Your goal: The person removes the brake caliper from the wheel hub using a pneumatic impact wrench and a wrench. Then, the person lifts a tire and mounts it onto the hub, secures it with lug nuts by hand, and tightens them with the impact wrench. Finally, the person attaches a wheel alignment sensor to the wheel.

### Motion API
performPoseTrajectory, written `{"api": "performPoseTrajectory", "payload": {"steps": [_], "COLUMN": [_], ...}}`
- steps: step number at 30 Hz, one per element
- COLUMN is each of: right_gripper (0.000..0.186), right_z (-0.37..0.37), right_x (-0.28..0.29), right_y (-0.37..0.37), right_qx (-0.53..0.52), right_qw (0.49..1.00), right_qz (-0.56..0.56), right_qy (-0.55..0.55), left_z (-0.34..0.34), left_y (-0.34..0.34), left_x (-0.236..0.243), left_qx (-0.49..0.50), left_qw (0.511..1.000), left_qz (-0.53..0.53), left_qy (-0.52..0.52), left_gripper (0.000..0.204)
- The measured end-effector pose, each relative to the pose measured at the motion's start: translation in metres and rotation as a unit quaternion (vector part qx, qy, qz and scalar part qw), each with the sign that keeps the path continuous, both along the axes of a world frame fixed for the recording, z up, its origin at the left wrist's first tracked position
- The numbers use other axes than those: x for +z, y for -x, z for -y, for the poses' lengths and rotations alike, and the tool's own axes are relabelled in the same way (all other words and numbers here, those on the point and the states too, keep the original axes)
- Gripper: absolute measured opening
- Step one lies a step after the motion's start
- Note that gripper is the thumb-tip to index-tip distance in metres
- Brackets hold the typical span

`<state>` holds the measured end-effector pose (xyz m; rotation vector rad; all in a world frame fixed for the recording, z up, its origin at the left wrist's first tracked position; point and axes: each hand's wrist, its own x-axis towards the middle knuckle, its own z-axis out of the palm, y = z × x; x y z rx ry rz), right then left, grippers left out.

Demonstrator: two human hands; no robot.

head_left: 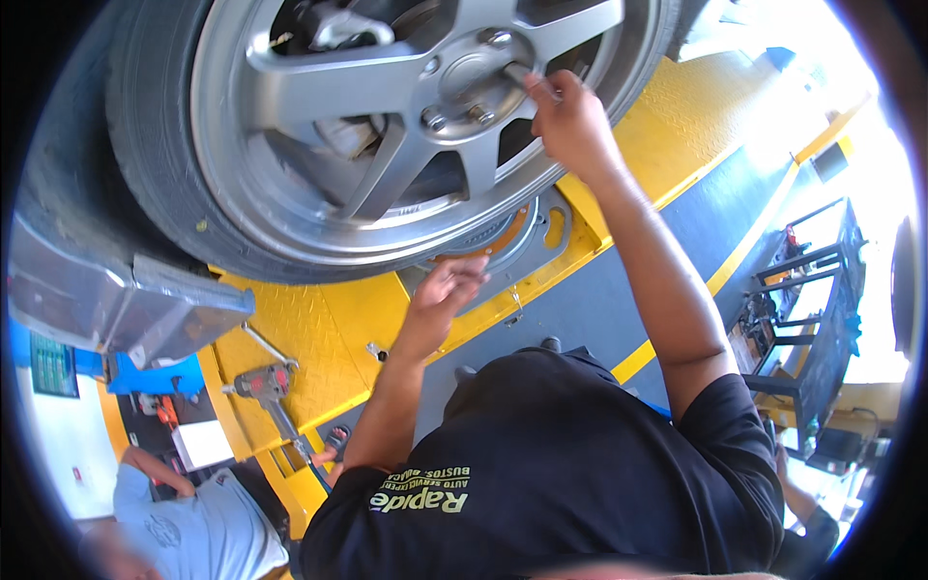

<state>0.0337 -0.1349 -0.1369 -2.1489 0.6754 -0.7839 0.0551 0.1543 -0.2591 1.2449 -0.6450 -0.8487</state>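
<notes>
A large silver alloy wheel [391, 179] with a black tire [155, 145] fills the top of the view. Several lug nuts [480, 114] sit around its hub. My right hand [572, 121] is closed around a short metal rod [519, 73], whose end meets the wheel beside the center cap [471, 75]. Most of the rod is hidden by my fingers, so its exact kind does not show. Below the tire's lower edge, my left hand [447, 298] hovers with loosely bent fingers, holding nothing.
Under the tire lies a round turn plate [527, 237] on a yellow lift ramp [319, 333]. A cordless impact wrench [266, 385] and a combination wrench [269, 345] rest at the left. Another person [198, 522] is at lower left; a black rack [812, 309] stands right.
</notes>
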Motion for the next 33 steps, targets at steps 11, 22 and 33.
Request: {"api": "performPoseTrajectory", "payload": {"steps": [11, 22, 33], "right_gripper": [0.041, 0.036, 0.045], "right_z": [0.008, 0.028, -0.024], "right_x": [-0.004, -0.010, 0.019], "right_y": [-0.006, -0.005, -0.014], "right_qx": [0.029, 0.037, -0.129], "right_qw": [0.979, 0.990, 0.832], "right_qz": [0.029, 0.021, -0.292], "right_qy": [-0.201, -0.137, 0.455], "left_z": [-0.235, -0.227, -0.220], "left_y": [-0.048, -0.034, -0.050], "left_x": [-0.066, -0.105, -0.109], "left_qx": [0.411, 0.151, 0.117], "left_qw": [0.882, 0.823, 0.820], "left_qz": [0.179, 0.467, 0.500], "left_qy": [-0.148, -0.287, -0.254], "left_gripper": [0.018, 0.051, 0.033]}}
